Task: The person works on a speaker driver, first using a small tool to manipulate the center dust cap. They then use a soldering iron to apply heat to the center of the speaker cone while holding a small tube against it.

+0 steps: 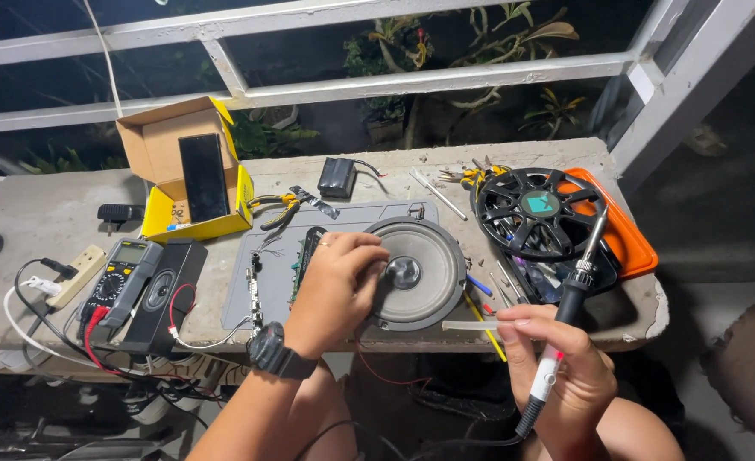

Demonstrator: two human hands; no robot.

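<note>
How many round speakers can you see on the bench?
2. One grey speaker lies on the mat under the left hand. One small black box speaker sits beside the multimeter. Others may be hidden.

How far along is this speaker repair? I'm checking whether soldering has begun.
Laid out already: round speaker on the grey mat, multimeter beside it. In hand: left hand grips the speaker's edge; right hand holds the soldering iron, tip raised. Left: no joint being touched yet.

Makeshift home electronics bench on a concrete balcony ledge (53, 213), night outside. White railing (326, 85) and plants (395, 51) beyond my hands; multimeter (121, 277) to their left, tool tray (634, 239) to their right.
</note>
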